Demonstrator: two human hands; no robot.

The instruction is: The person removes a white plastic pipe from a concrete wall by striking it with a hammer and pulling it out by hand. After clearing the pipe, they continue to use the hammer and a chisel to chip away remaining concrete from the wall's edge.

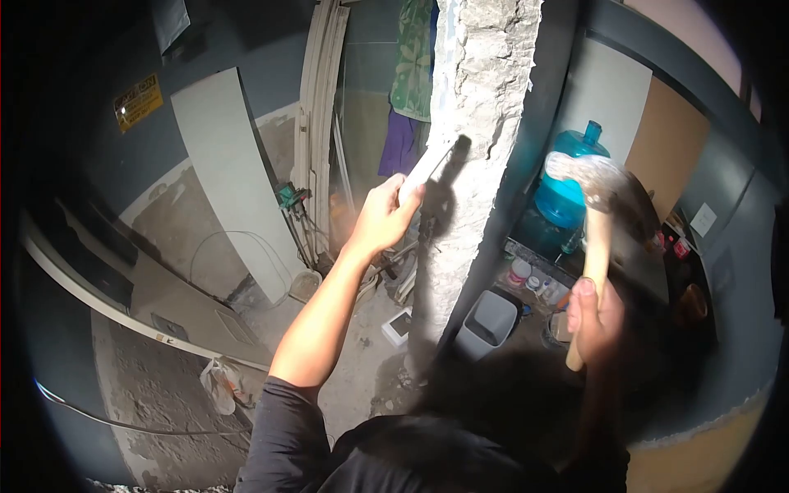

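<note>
My left hand [386, 214] is closed round a pale, narrow tool [424, 174], perhaps a chisel, which slants up and right to the rough white broken edge of a wall [489, 99]. A dark shadow falls on that edge beside the tool's upper end. On the right, my right hand [595, 316] grips the wooden handle of a claw hammer [597, 238]. The hammer is raised, its worn metal head uppermost, apart from the wall edge and the tool.
A blue water jug [567, 193] stands behind the hammer. Below are a grey bin [486, 324] and small containers. White panels [226, 181] lean on the left, near a plastic bag [220, 384]. Green cloth [413, 66] hangs behind the wall edge.
</note>
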